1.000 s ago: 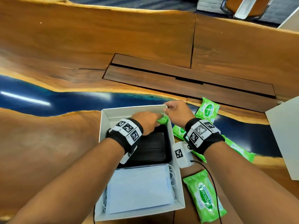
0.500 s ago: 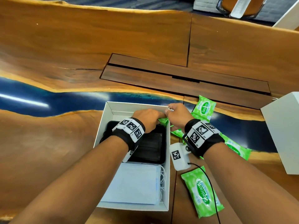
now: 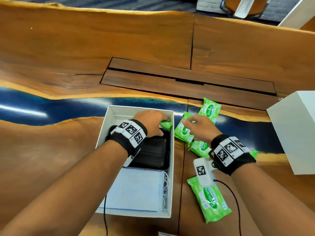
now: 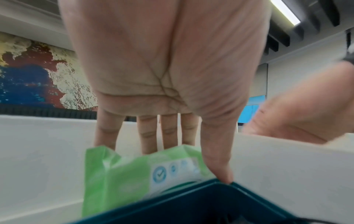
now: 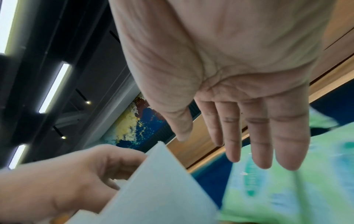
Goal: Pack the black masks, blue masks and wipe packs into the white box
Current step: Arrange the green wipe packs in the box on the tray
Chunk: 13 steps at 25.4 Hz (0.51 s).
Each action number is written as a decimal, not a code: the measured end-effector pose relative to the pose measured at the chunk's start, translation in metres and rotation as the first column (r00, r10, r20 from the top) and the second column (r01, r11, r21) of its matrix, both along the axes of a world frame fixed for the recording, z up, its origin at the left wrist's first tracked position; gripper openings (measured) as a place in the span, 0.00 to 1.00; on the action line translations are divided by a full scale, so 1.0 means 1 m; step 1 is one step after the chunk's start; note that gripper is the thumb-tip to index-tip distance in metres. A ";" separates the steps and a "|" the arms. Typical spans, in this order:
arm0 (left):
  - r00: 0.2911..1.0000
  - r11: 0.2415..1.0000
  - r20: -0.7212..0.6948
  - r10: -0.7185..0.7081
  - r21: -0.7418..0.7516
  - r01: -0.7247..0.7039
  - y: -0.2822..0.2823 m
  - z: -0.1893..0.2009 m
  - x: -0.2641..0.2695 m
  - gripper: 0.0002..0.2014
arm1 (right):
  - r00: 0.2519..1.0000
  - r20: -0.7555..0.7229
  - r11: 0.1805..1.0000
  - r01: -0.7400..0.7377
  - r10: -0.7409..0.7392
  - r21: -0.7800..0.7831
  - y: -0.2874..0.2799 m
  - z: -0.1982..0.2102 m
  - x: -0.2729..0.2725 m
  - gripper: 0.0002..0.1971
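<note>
**Midway through the pack: first wipe pack goes into the white box**

Here, the left hand [image 3: 151, 122] reaches into the far right corner of the white box [image 3: 109, 133], its fingers extended down behind a green wipe pack [image 4: 138, 171] and the thumb pressing its near face, so the pack stands wedged between the box's far wall and the black tray of black masks [image 3: 153, 154]. The blue masks [image 3: 134, 191] already lie flat at the near end of the box. The step in hand looks to be seating that pack in the narrow gap; the tray edge hides its lower part, so how deep it sits cannot be told.

The right hand [image 3: 199, 127] hovers outside the box's right wall, fingers straight and spread, holding nothing, just above the loose wipe packs [image 3: 183, 132] on the desk. Another wipe pack [image 3: 211, 200] lies near the desk's near edge, beside the box's near right corner. The next move likely calls for the right hand to drop onto the nearest pack and pass it over the wall, once the left frees the gap.
</note>
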<state>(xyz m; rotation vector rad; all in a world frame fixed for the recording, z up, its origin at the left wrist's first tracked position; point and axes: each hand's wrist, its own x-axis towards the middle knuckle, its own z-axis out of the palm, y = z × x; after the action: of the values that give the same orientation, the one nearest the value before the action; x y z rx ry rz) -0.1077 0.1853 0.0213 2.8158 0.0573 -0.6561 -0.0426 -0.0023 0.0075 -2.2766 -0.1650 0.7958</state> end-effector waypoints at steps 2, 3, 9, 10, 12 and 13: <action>1.000 1.000 0.031 0.008 0.009 -0.008 0.000 0.007 -0.004 0.29 | 1.000 0.023 0.995 0.009 -0.007 -0.103 -0.046 -0.011 -0.012 0.16; 0.999 1.000 0.045 0.008 0.024 -0.009 0.001 0.011 -0.006 0.28 | 1.000 0.028 0.987 0.011 -0.007 -0.159 -0.071 -0.020 -0.021 0.14; 0.985 0.997 0.166 0.038 0.064 -0.049 -0.018 0.036 -0.016 0.20 | 0.988 -0.070 0.832 -0.156 0.140 -0.532 -0.144 -0.065 -0.110 0.46; 0.978 0.997 0.203 0.046 0.045 -0.056 -0.026 0.040 -0.017 0.18 | 0.988 -0.103 0.832 -0.154 0.116 -0.532 -0.146 -0.071 -0.119 0.47; 0.964 0.998 0.261 0.055 -0.005 -0.055 -0.045 0.045 -0.021 0.14 | 0.991 -0.120 0.864 -0.108 0.056 -0.491 -0.145 -0.080 -0.130 0.46; 0.958 0.999 0.280 0.053 -0.023 -0.049 -0.054 0.046 -0.023 0.13 | 0.991 -0.120 0.869 -0.106 0.054 -0.484 -0.144 -0.085 -0.131 0.43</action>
<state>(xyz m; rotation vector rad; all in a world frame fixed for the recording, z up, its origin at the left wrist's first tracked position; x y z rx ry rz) -0.1312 0.1312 0.0675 2.8505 0.0718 -0.2389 -0.1732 -0.1460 -0.0776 -2.7082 -0.0060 1.0963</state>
